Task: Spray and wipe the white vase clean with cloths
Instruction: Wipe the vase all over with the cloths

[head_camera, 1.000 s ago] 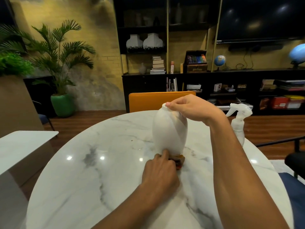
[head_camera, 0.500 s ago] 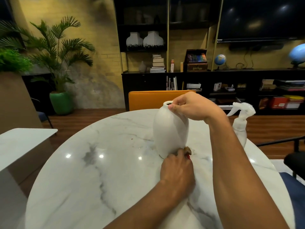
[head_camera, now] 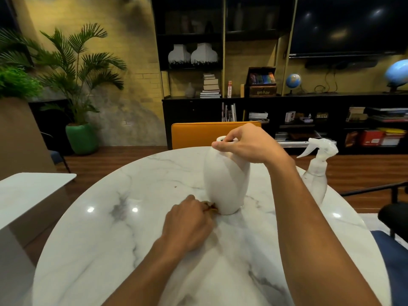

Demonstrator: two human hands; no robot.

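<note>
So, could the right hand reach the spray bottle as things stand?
Probably yes: the spray bottle stands right of that forearm, with nothing between. But the right hand grips the white vase at its rim, so it must let go first.

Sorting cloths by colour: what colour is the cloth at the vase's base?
The cloth looks orange-brown, best in the head view.

orange chair (head_camera: 198, 134) behind marble table (head_camera: 88, 239); palm (head_camera: 75, 62) (green pot (head_camera: 81, 138)) left

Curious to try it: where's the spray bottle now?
In the head view, the spray bottle stands at the right edge of the marble table, right of the white vase.
</note>
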